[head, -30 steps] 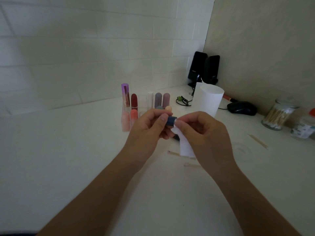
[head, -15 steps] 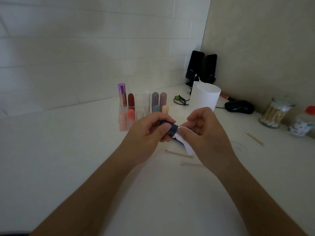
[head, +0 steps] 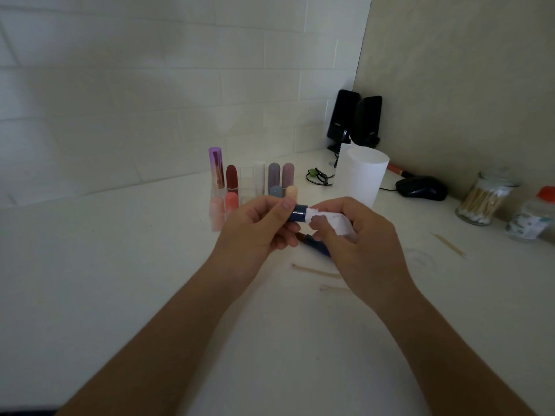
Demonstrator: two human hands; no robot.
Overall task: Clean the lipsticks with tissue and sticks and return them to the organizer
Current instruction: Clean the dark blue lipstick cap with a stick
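My left hand point(head: 255, 228) grips a dark blue lipstick tube point(head: 298, 212) held sideways above the white table. My right hand point(head: 359, 235) pinches a crumpled white tissue point(head: 333, 221) against the tube's right end. A second dark blue piece point(head: 316, 245), maybe its cap, lies on the table just under my hands, partly hidden. The clear organizer point(head: 216, 217) stands behind my hands with several lipsticks upright in it, among them a purple one point(head: 216, 166) and a dark red one point(head: 232, 176). Two thin wooden sticks point(head: 315, 271) lie on the table below my right hand.
A white tissue roll point(head: 365, 178) stands behind my right hand. Black speakers point(head: 354, 121) sit in the corner, a black mouse point(head: 420, 187) beside the roll. A glass jar of cotton swabs point(head: 483, 202), a red-capped bottle point(head: 533, 217) and another stick point(head: 449, 244) are at the right.
The tissue hung loose below my right hand a second ago; it is now bunched up in my fingers against the tube's end. Both hands stay in about the same place.
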